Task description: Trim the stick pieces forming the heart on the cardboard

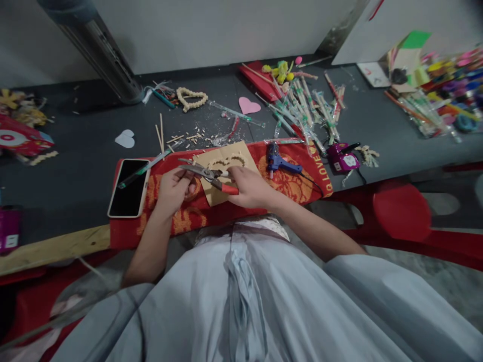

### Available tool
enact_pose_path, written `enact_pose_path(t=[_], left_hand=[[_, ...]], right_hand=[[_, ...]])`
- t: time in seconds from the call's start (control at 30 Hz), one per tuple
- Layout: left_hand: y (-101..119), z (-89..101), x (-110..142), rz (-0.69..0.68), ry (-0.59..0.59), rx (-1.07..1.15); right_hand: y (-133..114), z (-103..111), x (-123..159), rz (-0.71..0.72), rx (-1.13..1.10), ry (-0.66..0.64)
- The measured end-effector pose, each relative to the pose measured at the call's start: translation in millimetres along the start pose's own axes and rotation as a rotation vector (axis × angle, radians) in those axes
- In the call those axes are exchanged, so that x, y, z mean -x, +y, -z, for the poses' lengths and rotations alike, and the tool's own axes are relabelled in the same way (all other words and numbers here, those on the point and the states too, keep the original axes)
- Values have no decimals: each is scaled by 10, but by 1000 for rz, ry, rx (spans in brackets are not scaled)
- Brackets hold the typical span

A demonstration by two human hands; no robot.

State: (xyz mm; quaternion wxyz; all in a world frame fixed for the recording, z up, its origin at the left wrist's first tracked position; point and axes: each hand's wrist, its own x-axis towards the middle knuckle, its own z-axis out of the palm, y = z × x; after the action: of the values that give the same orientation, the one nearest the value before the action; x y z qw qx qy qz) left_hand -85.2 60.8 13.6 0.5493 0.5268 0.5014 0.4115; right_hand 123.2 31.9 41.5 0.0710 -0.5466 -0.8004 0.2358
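Note:
My right hand point(249, 187) is closed around a pair of red-handled shears point(207, 173), whose grey blades point left. By the blade tips, my left hand point(175, 188) has its fingers pinched together; what they hold is too small to make out. Beneath the shears lies a piece of tan cardboard point(215, 197), tilted on a red and orange towel point(190, 219). A pale, bumpy outline point(238, 160) made of small pieces shows on the cardboard, partly hidden by the shears and my right hand.
A blue glue gun point(281, 163) lies right of the cardboard, a phone point(129, 188) on the left. Behind are thin sticks point(162, 133), cut bits, a pale heart frame point(191, 99), a pink paper heart point(249, 105) and wrapped sticks point(302, 103). A dark metal post point(109, 60) stands at back left.

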Motion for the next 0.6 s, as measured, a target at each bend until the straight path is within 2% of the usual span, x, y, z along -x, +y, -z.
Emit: enact_pose_path(t=[0.23,0.5,0.6], left_hand=[[38,-17,1,6,-29,-53],[68,33,-21,93,-88,-1],[97,30,-16,131,-71,12]], right_hand=[[-82,20,22,-86,21,-63],[-47,115,2,-81,-14,-181],[-40,102,2,-76,-10,-170]])
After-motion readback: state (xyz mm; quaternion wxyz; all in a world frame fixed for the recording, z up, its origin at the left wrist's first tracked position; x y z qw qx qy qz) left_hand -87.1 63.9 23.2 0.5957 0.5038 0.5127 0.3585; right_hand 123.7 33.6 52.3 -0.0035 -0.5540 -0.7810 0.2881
